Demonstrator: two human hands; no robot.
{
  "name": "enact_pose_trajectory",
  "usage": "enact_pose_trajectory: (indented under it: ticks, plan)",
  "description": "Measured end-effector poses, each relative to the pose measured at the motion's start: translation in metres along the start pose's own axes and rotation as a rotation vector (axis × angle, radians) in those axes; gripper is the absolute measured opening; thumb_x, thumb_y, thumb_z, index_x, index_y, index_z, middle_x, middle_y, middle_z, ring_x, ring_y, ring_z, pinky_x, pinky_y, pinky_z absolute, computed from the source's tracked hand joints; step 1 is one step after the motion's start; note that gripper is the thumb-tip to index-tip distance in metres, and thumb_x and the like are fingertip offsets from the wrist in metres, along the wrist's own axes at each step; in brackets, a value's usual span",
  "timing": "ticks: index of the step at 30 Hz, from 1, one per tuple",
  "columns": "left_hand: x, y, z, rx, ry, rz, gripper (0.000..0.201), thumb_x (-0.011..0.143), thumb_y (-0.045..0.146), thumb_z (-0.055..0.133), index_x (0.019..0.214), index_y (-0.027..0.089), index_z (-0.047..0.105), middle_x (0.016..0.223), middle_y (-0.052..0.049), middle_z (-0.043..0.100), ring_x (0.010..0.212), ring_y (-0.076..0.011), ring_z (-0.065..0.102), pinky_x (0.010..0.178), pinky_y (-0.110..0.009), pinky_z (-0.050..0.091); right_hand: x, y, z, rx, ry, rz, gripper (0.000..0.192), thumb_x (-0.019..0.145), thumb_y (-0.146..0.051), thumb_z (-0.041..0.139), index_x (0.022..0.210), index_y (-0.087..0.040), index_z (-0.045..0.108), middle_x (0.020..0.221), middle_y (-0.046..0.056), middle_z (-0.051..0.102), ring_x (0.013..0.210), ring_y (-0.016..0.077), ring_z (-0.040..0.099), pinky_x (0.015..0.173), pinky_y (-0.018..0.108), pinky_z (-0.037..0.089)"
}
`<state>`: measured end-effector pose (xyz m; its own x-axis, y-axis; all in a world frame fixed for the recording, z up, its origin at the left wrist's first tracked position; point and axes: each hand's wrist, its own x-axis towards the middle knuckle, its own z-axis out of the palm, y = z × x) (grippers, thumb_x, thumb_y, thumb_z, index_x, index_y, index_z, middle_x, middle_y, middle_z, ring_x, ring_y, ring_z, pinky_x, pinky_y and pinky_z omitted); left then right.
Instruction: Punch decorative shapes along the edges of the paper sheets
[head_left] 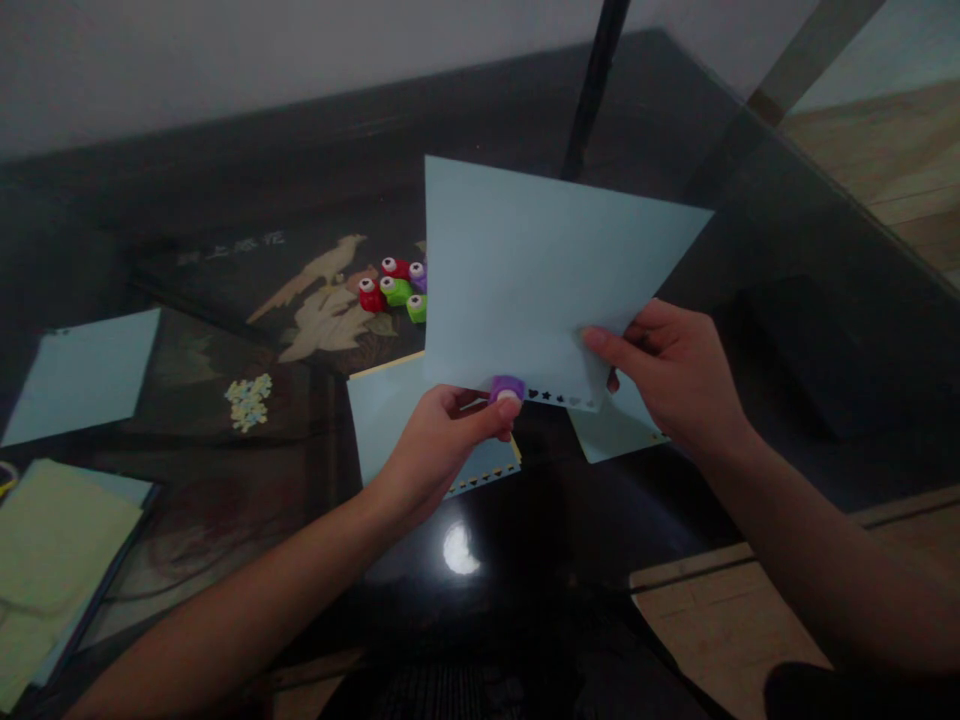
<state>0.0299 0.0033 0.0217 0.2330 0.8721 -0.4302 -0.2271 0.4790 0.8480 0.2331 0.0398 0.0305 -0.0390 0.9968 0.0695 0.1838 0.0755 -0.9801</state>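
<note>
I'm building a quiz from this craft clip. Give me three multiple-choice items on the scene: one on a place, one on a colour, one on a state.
1. Where on the held blue sheet does the punch sit?
A. top edge
B. bottom edge
C. centre

2. What colour is the punch in the left hand?
A. purple
B. red
C. green

3. What is the state of the sheet's bottom edge right of the punch?
A. uncut
B. torn off
C. already punched with a row of small shapes

Answers:
1 B, the punch grips the lower edge nearest the person.
2 A, its body is purple, while the red and green punches lie on the table.
3 C, small hearts and stars run along the edge toward the right hand, which pinches the sheet.
</note>
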Motion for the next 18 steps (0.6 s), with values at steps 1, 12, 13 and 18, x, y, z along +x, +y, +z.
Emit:
enact_pose_trajectory:
  ticks: [1,12,13,18]
  plan:
    - [-0.0005,0.0008,0.0007,0.003,0.003,-0.002,0.029,0.064,0.039,0.081,0.065,0.014,0.065,0.061,0.001,0.058,0.059,-0.0100,0.050,0.062,-0.026,0.040,0.0002,0.0006,0.0001,0.006,0.000,0.004,0.009,0.076,-0.028,0.072,0.075,-0.019,0.069,0.055,-0.004,0.060,0.042,0.0081,0.049,0.038,0.021,0.038]
    - [-0.0020,0.0039,0.0048,-0.013,0.010,-0.022,0.027,0.063,0.036,0.082,0.070,0.015,0.067,0.066,0.001,0.057,0.059,-0.0095,0.044,0.059,-0.026,0.037,0.0013,-0.0029,0.0012,0.033,-0.020,0.015,0.009,0.076,-0.026,0.072,0.072,-0.019,0.068,0.054,-0.005,0.059,0.043,0.0085,0.049,0.039,0.021,0.037]
    - [-0.0024,0.0036,0.0046,-0.022,0.007,-0.022,0.026,0.064,0.035,0.081,0.071,0.015,0.067,0.066,0.001,0.058,0.060,-0.0095,0.045,0.059,-0.025,0.037,0.0010,-0.0041,0.0014,0.047,-0.024,0.022,0.009,0.076,-0.025,0.072,0.071,-0.019,0.068,0.053,-0.005,0.059,0.043,0.0082,0.049,0.039,0.021,0.037]
    - [-0.0061,0.0058,0.0035,-0.031,-0.022,-0.036,0.020,0.071,0.032,0.079,0.070,0.015,0.068,0.064,0.003,0.058,0.064,-0.0101,0.050,0.064,-0.023,0.040,-0.0017,-0.0040,0.0011,0.113,-0.030,0.063,0.006,0.075,-0.019,0.073,0.072,-0.022,0.069,0.055,-0.008,0.062,0.045,0.0063,0.052,0.040,0.017,0.040]
